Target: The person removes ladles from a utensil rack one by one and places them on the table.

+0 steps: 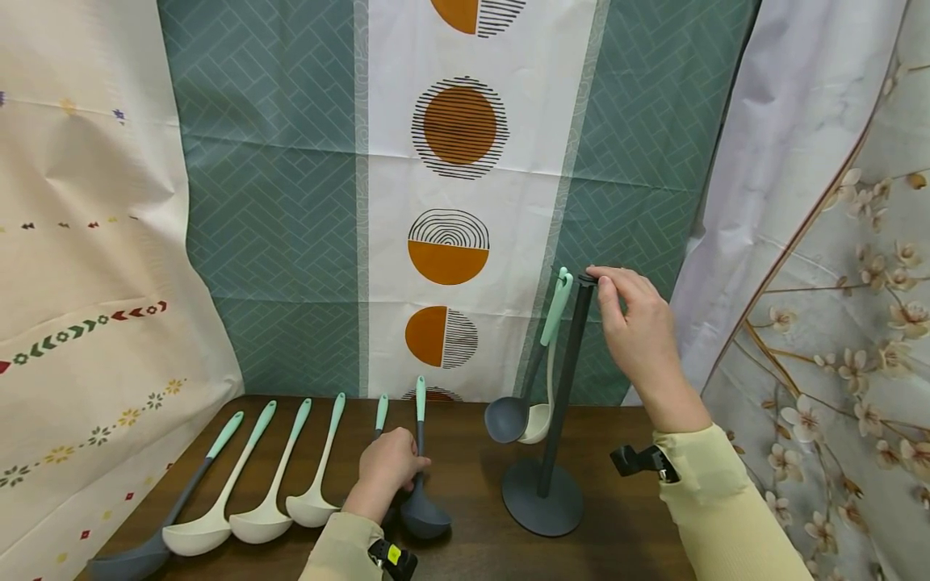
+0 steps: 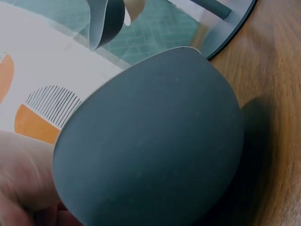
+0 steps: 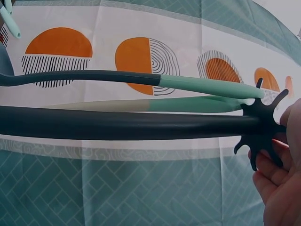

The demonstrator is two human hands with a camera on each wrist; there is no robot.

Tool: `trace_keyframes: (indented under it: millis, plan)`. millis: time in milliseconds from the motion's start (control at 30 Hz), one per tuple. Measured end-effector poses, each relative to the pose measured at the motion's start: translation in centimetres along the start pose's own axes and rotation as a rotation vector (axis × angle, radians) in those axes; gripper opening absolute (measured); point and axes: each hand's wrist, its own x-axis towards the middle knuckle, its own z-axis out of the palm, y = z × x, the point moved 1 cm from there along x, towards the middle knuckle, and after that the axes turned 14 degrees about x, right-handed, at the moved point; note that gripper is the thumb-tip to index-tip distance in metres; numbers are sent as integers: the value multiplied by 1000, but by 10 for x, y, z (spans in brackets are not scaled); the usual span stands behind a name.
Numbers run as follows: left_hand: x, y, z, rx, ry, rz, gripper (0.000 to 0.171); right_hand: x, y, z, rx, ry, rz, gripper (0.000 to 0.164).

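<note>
My left hand (image 1: 392, 464) grips the slim handle of a dark grey ladle (image 1: 425, 515) with a mint-green grip, low over the table. A dark bowl (image 2: 150, 141) fills much of the left wrist view. Another mint-tipped handle (image 1: 381, 411) runs behind the same hand, its lower part mostly hidden. My right hand (image 1: 639, 323) holds the hooked top (image 3: 259, 125) of a dark utensil stand (image 1: 567, 387), with fingers and thumb at the hooks. From its left side hang a grey ladle (image 1: 508, 418) and a cream ladle (image 1: 536, 423).
Left of my left hand, several ladles lie in a row on the brown wooden table (image 1: 472, 557): a grey ladle (image 1: 134, 557) at the far left, then cream ladles (image 1: 261, 523). The stand's round base (image 1: 541, 516) rests on the table. A patterned curtain (image 1: 276, 202) hangs behind.
</note>
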Motion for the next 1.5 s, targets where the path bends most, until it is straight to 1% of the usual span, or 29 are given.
trace_keyframes:
  millis: [267, 433, 667, 900, 1200, 1367, 1500]
  plan:
    - [-1, -3, 0, 3, -39, -14, 38, -1, 2, 0, -1, 3, 4, 34]
    - [-2, -3, -1, 17, -51, -16, 39, -1, 2, 0, -6, 3, 9, 35]
    - [-4, -2, -2, 37, -56, -12, 39, -1, 2, 0, -5, 7, -2, 35]
    - [-3, -3, 0, 55, -45, -4, 40, 0, 1, 1, -2, 13, -7, 34]
    - [-2, -5, 4, 83, -39, 5, 41, -1, 1, 1, -7, 17, 0, 34]
    - [-3, -4, 4, 87, -47, -1, 40, -1, 2, 1, 3, 18, -2, 34]
    - [-3, -4, 2, 86, -47, 1, 40, 0, 4, 0, 23, 12, 13, 34]
